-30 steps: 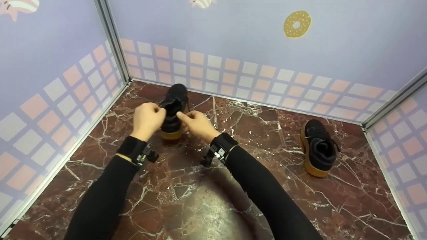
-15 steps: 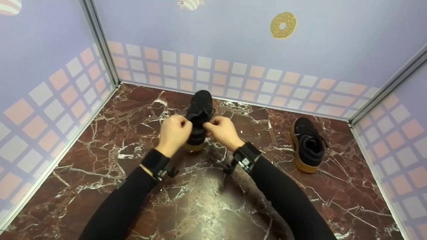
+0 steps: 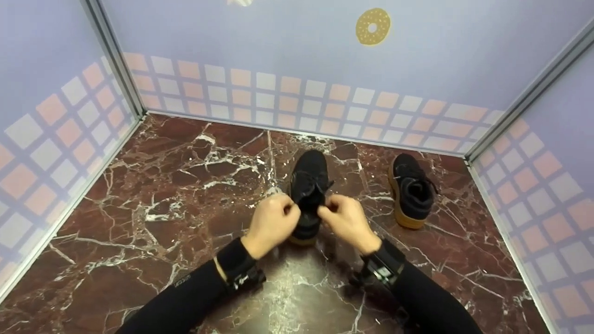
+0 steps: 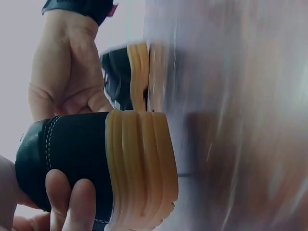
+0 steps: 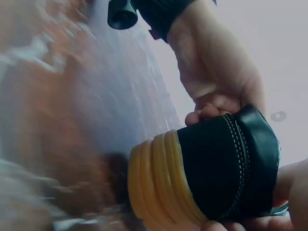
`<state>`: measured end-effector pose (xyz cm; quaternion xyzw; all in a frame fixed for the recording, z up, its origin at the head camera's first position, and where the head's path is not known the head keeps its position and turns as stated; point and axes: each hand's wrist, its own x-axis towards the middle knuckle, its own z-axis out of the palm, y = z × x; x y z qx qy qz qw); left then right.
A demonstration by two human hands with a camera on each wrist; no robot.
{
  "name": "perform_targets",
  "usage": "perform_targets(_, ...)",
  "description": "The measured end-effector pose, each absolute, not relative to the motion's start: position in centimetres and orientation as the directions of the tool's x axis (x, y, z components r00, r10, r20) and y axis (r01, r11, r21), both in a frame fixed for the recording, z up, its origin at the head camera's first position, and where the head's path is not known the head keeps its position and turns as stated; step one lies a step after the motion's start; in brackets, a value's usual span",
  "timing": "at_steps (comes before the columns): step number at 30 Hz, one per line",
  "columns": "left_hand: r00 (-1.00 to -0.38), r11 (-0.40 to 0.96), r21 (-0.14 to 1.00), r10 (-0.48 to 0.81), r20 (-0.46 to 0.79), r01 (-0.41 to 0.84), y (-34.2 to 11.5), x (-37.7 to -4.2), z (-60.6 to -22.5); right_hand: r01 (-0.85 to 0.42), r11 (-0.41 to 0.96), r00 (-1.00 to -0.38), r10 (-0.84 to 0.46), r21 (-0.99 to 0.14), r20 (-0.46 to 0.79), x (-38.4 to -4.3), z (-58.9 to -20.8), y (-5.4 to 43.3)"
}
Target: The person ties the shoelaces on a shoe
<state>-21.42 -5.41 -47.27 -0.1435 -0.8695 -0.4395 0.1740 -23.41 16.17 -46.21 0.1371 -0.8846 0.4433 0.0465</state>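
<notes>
In the head view both hands hold a black lace-up sneaker [image 3: 310, 174] with a tan ridged sole, its toe toward the back wall. My left hand [image 3: 274, 220] grips the left side of its ankle opening, thumb at the rim. The right hand [image 3: 348, 218] grips the opposite side likewise. From the left wrist view, the heel [image 4: 79, 142] and the sole [image 4: 142, 168] appear close over the floor, with left fingers [image 4: 81, 204] along the side. A matching black sneaker [image 3: 408, 190] stands to the right, laces loose, touched by neither hand.
Dark red marble flooring [image 3: 199, 232] with white veins and small pale specks surrounds the shoes. Lilac panels with pink and white squares enclose it: a back wall [image 3: 297, 60], a left wall [image 3: 41, 116] and a right wall [image 3: 552, 185].
Both hands have carried the held sneaker rightward and nearer to me, away from the back wall and left corner, toward the other sneaker. The view has also shifted right.
</notes>
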Motion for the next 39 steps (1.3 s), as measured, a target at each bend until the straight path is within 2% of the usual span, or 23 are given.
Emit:
perform_targets(5,-0.914,0.562,0.727,0.155,0.375,0.394,-4.5,-18.9,-47.7,-0.260,0.548,-0.961,-0.230,-0.795,0.156,-20.7,-46.5,18.0)
perform_targets(12,-0.901,0.575,0.702,0.173,0.398,0.421,-4.1,-17.2,-47.8,-0.215,0.498,-0.967,-0.230,-0.840,0.112,-18.8,-46.9,18.7)
perform_targets(21,-0.911,0.576,0.714,0.159,0.380,0.398,-4.0,-17.5,-48.2,-0.113,0.439,-0.979,-0.204,-0.891,0.024,-19.3,-48.0,19.1)
perform_targets(25,-0.927,0.552,0.747,0.168,0.335,0.370,-4.4,-18.0,-48.4,-0.074,0.394,-0.971,-0.239,-0.916,-0.024,-19.8,-48.1,19.6)
perform_targets(32,-0.960,0.447,0.849,0.153,0.236,0.281,-5.1,-19.1,-49.0,0.032,0.211,-0.970,-0.230,-0.977,-0.081,-21.4,-48.1,20.7)
perform_targets(35,-0.965,0.436,0.862,0.151,0.213,0.258,-5.3,-19.4,-49.2,0.036,0.168,-0.974,-0.216,-0.985,-0.072,-21.6,-48.1,20.6)
perform_targets(39,-0.966,0.464,0.848,0.146,0.211,0.256,-5.2,-19.7,-49.3,-0.007,0.204,-0.984,-0.177,-0.979,-0.029,-21.4,-47.9,20.3)
